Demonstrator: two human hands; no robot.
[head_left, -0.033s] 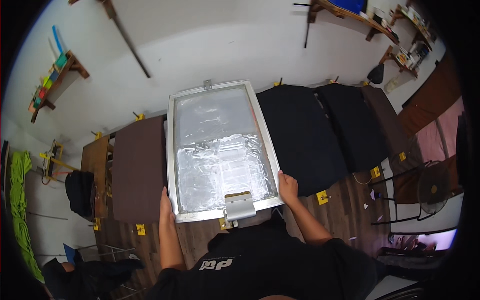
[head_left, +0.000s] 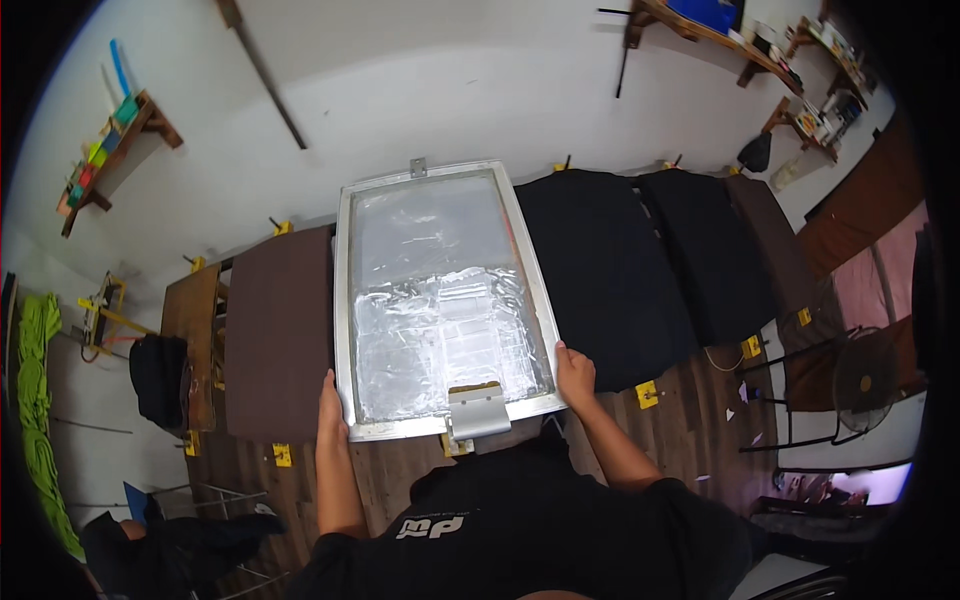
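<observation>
Between my two hands is a screen-printing frame (head_left: 347, 300) with a pale metal rim and a translucent mesh. Its lower half looks shiny, as if covered with clear tape or film. A metal bracket (head_left: 480, 415) is fixed at its near edge, and a small metal tab (head_left: 418, 167) stands at the far edge. My left hand (head_left: 332, 408) is closed on the lower left side of the rim; its fingers are partly hidden. On the lower right corner, my right hand (head_left: 575, 376) grips the rim. The frame lies over a row of fabric-covered boards.
Left of the frame is a brown fabric-covered board (head_left: 278, 335); to its right are black ones (head_left: 608, 280). Yellow brackets (head_left: 647, 394) line the row. A fan (head_left: 865, 382) stands at right. Another person (head_left: 170, 550) is at lower left. Shelves (head_left: 120, 150) hang on the wall.
The surroundings sit slightly differently in the picture, with the wall shelves a little higher. Both hands keep the same hold on the frame.
</observation>
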